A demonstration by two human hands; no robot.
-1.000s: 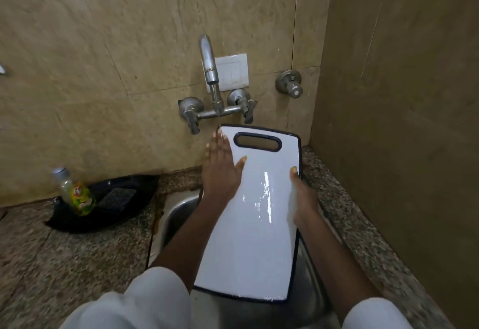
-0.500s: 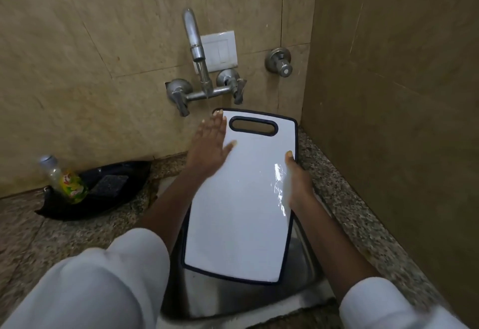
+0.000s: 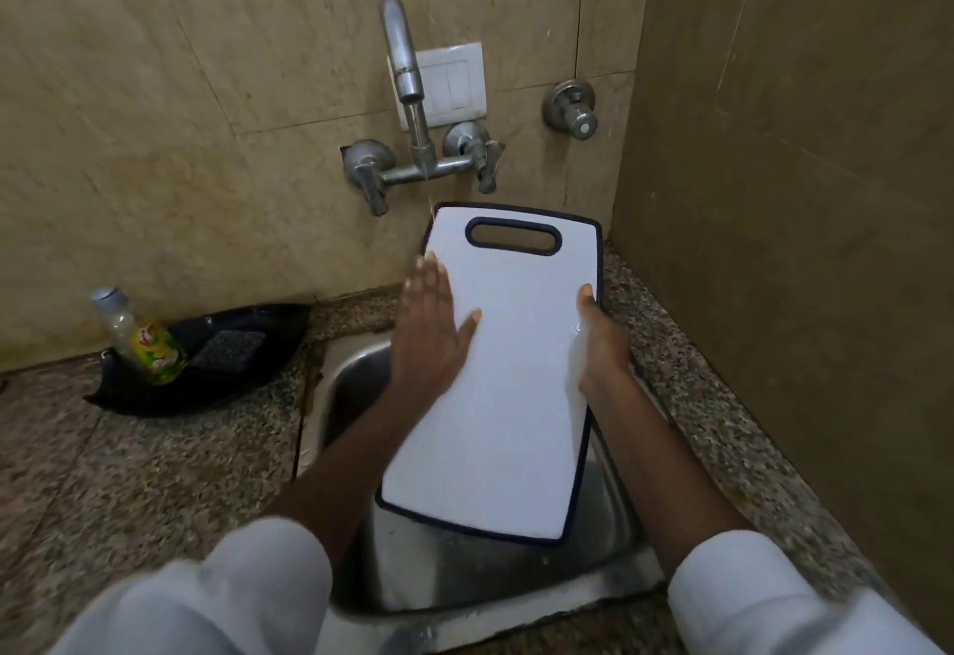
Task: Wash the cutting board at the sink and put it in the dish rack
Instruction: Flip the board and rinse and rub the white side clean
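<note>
I saw a speckled granite counter (image 3: 155, 473) with a steel sink (image 3: 351, 386) sunk into it, directly below the left hand (image 3: 428, 339). Well left of that hand, a black tray (image 3: 217, 391) rested on the stone near the back wall. Beyond the right hand (image 3: 601, 344), a narrow strip of the same stone ran along the side wall.

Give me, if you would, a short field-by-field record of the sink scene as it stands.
cutting board: white, dark rim, held over the sink, handle slot at the far end
left hand: flat on the board's face, fingers straight
right hand: grips the board's right edge
tap: water running at the board's top left corner
bottle: in a black tray left of the sink
dish rack: not in view
</note>
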